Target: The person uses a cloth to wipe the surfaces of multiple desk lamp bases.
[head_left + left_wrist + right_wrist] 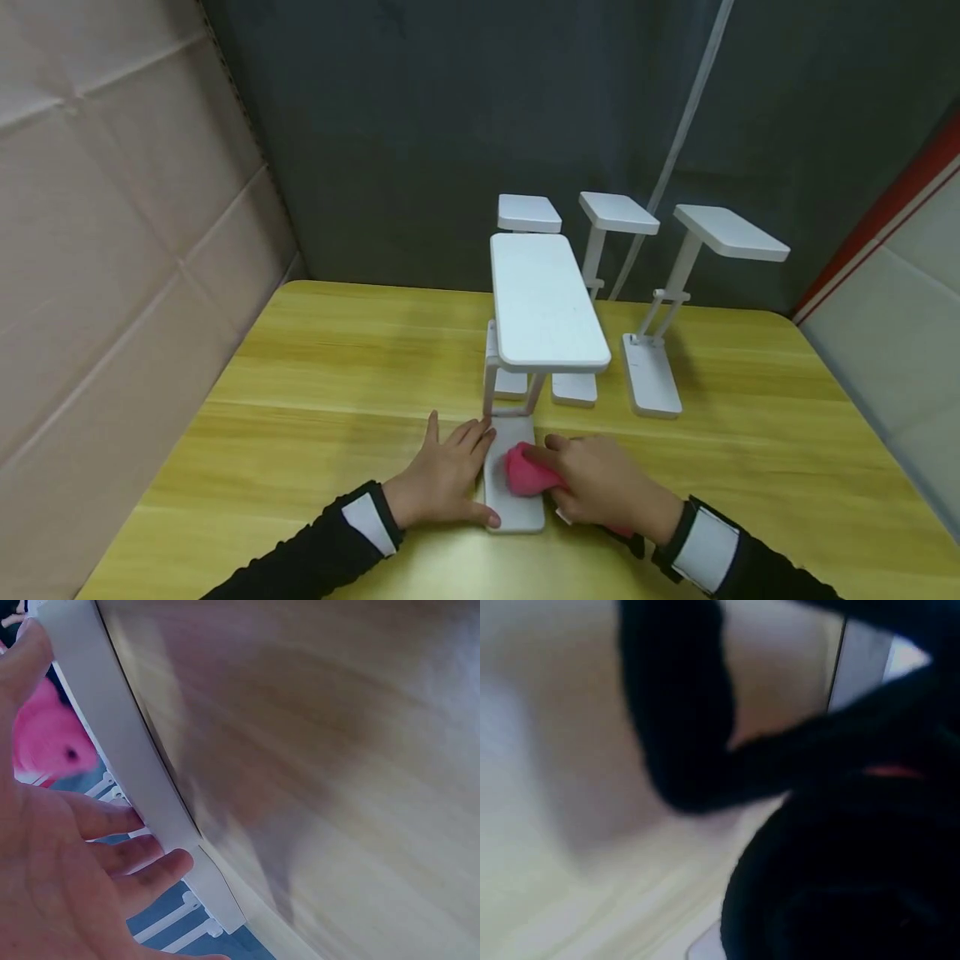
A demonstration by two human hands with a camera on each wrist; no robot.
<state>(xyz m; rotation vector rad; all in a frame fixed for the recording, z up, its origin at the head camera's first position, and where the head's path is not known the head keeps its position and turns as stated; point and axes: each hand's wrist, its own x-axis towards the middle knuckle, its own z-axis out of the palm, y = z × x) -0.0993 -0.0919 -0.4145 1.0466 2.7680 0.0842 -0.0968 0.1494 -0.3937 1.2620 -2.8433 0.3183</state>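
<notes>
On the table, near lamp: the white flat plastic lamp base (pixel 504 492) is steadied by the left hand (pixel 442 477), fingers flat.
Right hand (pixel 600 483): a pink soft cloth (pixel 525 472) is gripped and pressed on the base.
Risk: the tall lamp could be tipped if rubbed too hard.

The table (pixel 315 392) is showing a yellow wood grain with a smooth, lightly glossy finish. The lamps (pixel 551 308) are looking like smooth matt white plastic. The pink cloth (pixel 528 475) is appearing soft and matt. The backdrop (pixel 420 125) is looking like dark matt fabric.
</notes>
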